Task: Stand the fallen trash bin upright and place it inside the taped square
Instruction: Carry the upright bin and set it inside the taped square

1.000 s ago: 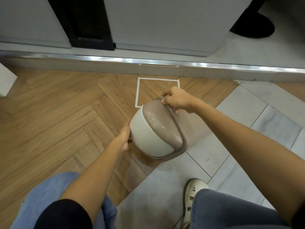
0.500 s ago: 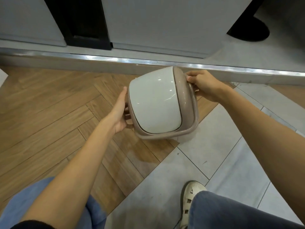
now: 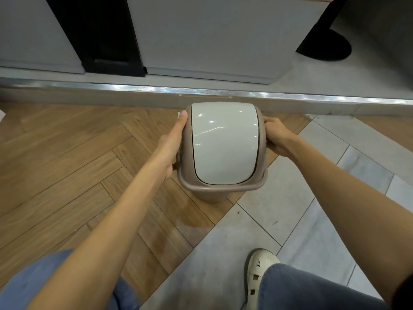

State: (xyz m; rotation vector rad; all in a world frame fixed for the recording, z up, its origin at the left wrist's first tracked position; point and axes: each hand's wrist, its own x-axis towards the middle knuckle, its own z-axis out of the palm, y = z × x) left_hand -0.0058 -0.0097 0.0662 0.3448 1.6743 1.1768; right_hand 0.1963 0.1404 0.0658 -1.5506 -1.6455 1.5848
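The trash bin is upright, seen from above: a white swing lid in a taupe rim, with a bit of taupe body showing below. My left hand presses flat against its left side and my right hand grips the rim on its right. The bin sits over the spot near the step where the taped square lies. Only a sliver of white tape shows beside my left fingertips; the rest is hidden under the bin. I cannot tell whether the bin's base touches the floor.
A metal-edged step runs across just behind the bin, with grey cabinet fronts and a dark gap above it. A black round base stands at the upper right. Wood herringbone floor lies left, grey tiles right. My white shoe is bottom right.
The bin went from tilted on its side to upright, lid facing up, and moved away from me toward the step, over the taped square. Both hands shifted to its two sides.
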